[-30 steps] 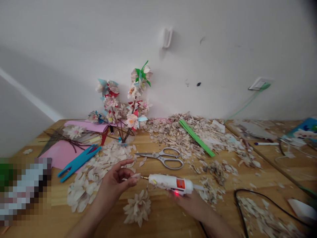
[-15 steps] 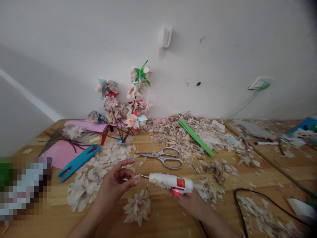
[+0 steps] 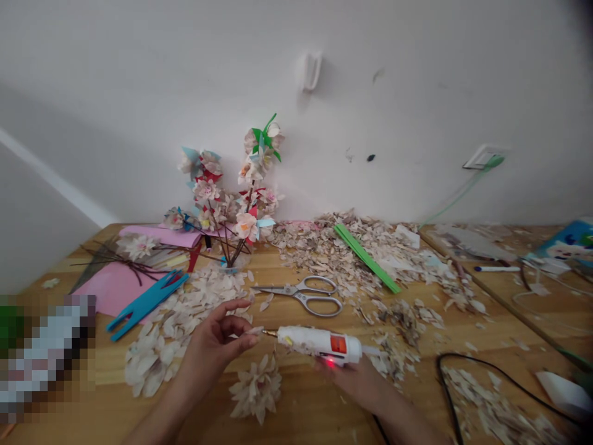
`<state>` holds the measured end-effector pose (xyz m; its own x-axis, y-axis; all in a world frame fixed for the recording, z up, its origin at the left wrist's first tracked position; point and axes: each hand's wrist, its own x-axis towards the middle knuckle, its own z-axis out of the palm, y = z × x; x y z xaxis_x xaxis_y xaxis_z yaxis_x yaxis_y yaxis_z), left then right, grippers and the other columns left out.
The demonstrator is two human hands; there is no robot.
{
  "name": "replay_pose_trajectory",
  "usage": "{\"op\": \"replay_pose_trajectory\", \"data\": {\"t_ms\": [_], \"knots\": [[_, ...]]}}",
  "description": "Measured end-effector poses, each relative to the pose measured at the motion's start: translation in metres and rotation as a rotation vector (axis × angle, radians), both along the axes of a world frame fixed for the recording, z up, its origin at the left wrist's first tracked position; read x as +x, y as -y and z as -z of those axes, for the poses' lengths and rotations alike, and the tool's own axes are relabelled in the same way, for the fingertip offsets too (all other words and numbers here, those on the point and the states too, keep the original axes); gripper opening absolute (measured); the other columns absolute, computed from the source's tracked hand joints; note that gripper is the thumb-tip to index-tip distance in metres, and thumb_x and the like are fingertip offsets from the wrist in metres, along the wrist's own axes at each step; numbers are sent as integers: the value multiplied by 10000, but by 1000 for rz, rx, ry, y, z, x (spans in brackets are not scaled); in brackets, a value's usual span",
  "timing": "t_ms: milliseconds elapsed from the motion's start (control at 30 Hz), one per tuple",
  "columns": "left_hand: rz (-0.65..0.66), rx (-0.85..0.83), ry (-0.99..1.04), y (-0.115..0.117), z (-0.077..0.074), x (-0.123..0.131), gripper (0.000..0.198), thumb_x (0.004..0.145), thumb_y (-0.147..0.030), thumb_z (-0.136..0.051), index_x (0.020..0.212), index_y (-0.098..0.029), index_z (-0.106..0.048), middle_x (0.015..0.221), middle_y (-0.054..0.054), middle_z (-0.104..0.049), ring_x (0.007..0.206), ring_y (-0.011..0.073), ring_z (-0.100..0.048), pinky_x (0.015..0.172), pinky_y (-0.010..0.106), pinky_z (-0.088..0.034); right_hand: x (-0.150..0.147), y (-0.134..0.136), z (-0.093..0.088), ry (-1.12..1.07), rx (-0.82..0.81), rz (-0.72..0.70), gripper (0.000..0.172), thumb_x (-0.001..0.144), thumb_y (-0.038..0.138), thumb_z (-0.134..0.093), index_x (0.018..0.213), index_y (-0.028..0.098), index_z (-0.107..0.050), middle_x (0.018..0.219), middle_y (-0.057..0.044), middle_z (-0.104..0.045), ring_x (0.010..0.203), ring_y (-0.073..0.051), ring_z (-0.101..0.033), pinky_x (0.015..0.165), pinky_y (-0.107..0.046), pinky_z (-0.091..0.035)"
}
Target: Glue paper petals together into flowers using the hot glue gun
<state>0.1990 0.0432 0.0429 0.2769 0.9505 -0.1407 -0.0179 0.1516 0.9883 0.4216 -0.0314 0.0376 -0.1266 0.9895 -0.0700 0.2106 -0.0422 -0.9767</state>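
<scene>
My left hand pinches a small pale petal between thumb and finger. In my right hand is a white hot glue gun with an orange window and a lit red light. Its metal nozzle points left and meets the petal's edge. On the wood just below lies a many-petalled pale flower. Silver scissors rest beyond the glue gun, blades toward the left. Loose petals are heaped left of my left hand.
Flowers on twigs stand by the wall. A blue folded strip and pink paper lie at left. Green strips rest on a large petal heap. A black cord curves at right.
Almost nothing differs. The petal and the glue gun's nozzle stay together, with only a tiny shift of the gun and the view.
</scene>
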Motion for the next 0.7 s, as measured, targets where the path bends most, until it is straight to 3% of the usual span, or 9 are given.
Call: {"op": "replay_pose_trajectory", "data": {"t_ms": [700], "knots": [[7,5,8,-1,-1,0,490,570,-240,-768,1010,-211,-553,596,-56,-633,554,77,-544,523,173,-401,1,0,3,83,8,46,485,680,586,-617,982,213,-689,928,-69,-724,851,-268,-659,781,-377,-537]]}}
